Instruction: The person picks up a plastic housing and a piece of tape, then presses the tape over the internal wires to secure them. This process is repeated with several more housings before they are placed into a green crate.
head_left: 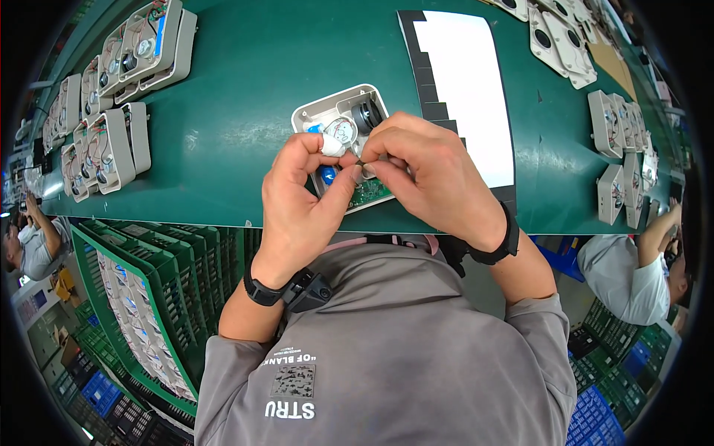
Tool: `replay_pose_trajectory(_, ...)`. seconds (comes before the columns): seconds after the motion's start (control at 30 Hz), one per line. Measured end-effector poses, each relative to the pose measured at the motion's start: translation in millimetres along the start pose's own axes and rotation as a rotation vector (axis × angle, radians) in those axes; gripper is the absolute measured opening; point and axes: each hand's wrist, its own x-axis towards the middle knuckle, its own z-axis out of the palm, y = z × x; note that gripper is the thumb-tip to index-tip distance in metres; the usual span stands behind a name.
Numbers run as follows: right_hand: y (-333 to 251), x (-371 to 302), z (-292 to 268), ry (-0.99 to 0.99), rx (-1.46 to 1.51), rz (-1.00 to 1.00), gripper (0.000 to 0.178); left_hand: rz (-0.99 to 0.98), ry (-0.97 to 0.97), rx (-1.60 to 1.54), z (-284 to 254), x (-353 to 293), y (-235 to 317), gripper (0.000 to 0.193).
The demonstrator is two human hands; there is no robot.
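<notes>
An open beige plastic housing (301, 115) lies on the bench in front of me. Inside it are a black round speaker (366, 116), a silver round part (341, 131), a blue part (328, 175) and a green circuit board (370, 193). My left hand (309, 186), with a white covering on its index finger, pinches thumb to finger over the middle of the housing. Opposite it, my right hand (424, 163) also pinches, its fingertips almost touching the left ones. Whatever sits between the fingertips is too small and covered to name.
A white sheet (465, 89) with a stepped black edge lies right of the housing on the green bench (245, 89). Beige housings (111, 145) stand at the left, more (617, 126) at the right. Green crates (160, 275) stand below left. Other people sit at both sides.
</notes>
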Motion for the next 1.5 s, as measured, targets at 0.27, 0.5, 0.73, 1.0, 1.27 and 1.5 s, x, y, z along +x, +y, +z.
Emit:
replay_pose_trajectory(0.27,-1.8,4.5,1.4,-0.020,-0.233,-0.106,0.015,0.330,0.093,0.324,1.0,2.8,-12.5,0.031)
replay_pose_trajectory(0.5,5.2,3.6,4.2,-0.062,-0.253,-0.093,0.013,0.387,0.074,0.424,0.0,7.0,-15.2,0.034)
replay_pose_trajectory(0.73,12.4,2.7,-1.1,-0.118,-0.122,-0.071,0.012,0.509,0.006,0.423,-1.4,14.9,-19.1,0.037)
replay_pose_trajectory(1.0,8.3,1.7,-0.3,-0.139,-0.149,-0.066,0.013,0.438,-0.096,0.488,-2.6,18.0,-6.0,0.034)
replay_pose_trajectory(1.27,8.1,3.2,2.6,-0.119,-0.216,-0.045,0.011,0.398,-0.144,0.489,-5.8,22.3,-3.3,0.028)
replay_pose_trajectory(1.5,6.3,1.0,5.0,-0.055,-0.148,-0.043,0.010,0.226,-0.171,0.403,-13.8,23.5,-3.9,0.028)
